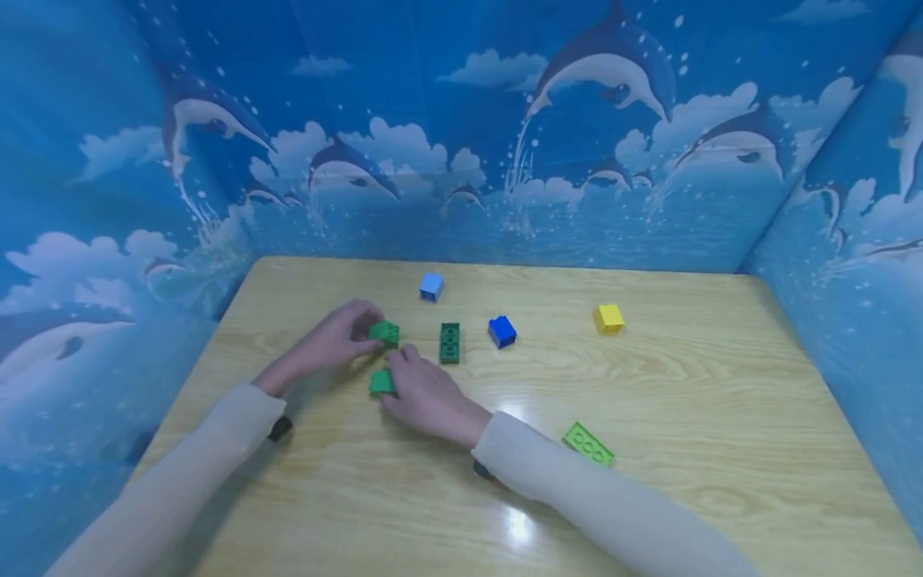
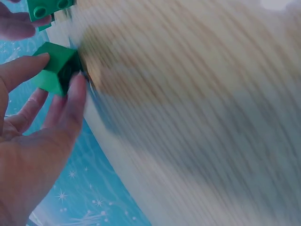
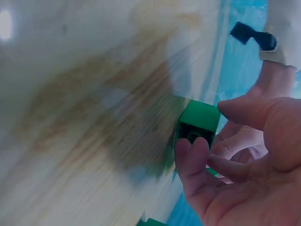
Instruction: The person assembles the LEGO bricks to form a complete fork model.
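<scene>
My left hand (image 1: 344, 335) pinches a green toy brick (image 1: 386, 332) between thumb and fingers, at the left part of the table. In the left wrist view this brick (image 2: 60, 59) has a smooth side turned up. Just nearer to me, my right hand (image 1: 429, 397) grips a second green brick (image 1: 381, 383) at its left side. The right wrist view shows that brick (image 3: 201, 115) between thumb and fingertips, its hollow underside partly visible. Right beside the hands lies a dark green brick (image 1: 450, 343), hollow side up.
Behind the hands stands a light blue brick (image 1: 431, 287). A dark blue brick (image 1: 501, 331) lies right of the dark green one, and a yellow brick (image 1: 609, 319) farther right. A lime green brick (image 1: 587, 445) lies hollow side up beside the right sleeve. Dolphin-print cloth (image 1: 461, 216) surrounds the wooden table (image 1: 692, 385).
</scene>
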`<control>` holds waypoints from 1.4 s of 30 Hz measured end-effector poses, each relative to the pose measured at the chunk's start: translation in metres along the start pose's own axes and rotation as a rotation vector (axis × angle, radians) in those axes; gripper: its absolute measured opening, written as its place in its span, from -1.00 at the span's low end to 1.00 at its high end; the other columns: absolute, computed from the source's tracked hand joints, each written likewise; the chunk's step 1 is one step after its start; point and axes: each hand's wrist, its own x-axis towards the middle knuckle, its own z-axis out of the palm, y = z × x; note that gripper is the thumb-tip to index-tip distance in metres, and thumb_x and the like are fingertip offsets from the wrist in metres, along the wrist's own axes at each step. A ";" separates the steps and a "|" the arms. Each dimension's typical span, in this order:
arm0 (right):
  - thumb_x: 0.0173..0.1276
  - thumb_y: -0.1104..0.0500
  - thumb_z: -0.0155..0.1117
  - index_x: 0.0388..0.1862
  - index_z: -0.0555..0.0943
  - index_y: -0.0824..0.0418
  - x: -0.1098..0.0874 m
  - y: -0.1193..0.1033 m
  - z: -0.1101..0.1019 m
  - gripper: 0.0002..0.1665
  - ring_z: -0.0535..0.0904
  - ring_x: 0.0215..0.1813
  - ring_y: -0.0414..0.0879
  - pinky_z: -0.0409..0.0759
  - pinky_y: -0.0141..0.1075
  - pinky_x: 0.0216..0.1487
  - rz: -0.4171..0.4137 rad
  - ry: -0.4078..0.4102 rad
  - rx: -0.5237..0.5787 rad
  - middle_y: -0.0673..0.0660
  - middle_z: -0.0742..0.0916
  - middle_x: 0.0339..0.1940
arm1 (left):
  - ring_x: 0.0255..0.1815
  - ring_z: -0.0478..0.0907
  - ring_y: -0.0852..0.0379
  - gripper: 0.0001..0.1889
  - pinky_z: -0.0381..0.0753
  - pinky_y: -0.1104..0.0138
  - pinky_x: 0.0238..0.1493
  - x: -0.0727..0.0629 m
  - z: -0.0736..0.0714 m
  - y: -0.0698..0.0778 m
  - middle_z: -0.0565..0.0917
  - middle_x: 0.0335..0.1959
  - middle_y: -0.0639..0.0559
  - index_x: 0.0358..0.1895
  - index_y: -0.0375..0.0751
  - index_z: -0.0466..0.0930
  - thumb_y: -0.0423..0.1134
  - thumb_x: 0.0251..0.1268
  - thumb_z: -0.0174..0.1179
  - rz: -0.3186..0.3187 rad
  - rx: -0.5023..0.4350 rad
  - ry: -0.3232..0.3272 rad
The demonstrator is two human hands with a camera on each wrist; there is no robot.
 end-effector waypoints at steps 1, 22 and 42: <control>0.57 0.06 0.45 0.61 0.40 0.32 0.002 -0.001 0.001 -0.22 0.65 0.06 -0.06 0.69 -0.33 -0.01 -0.008 0.010 -0.035 0.24 0.61 0.34 | 0.25 0.62 -0.23 -0.58 0.63 -0.12 0.30 -0.001 0.000 0.000 0.62 0.22 -0.25 0.32 -0.36 0.53 -0.38 0.51 0.39 -0.006 0.004 -0.001; 0.54 0.04 0.48 0.27 0.66 0.19 0.014 -0.005 -0.008 -0.56 0.57 -0.38 -0.22 0.59 -0.36 -0.37 -0.061 -0.028 0.123 -0.08 0.71 -0.28 | 0.38 0.58 -0.25 -0.62 0.55 -0.24 0.37 -0.020 -0.006 -0.016 0.70 0.26 -0.14 0.32 -0.17 0.62 -0.39 0.52 0.38 -0.018 0.000 -0.034; 0.55 0.25 0.47 0.41 0.63 0.22 0.041 0.003 -0.011 -0.51 0.72 -0.16 -0.25 0.74 -0.38 -0.17 -0.085 0.268 0.488 0.07 0.71 0.27 | 0.27 0.66 -0.16 -0.61 0.66 -0.14 0.25 -0.029 -0.011 -0.024 0.74 0.22 -0.10 0.33 -0.18 0.70 -0.31 0.52 0.42 -0.020 -0.093 0.025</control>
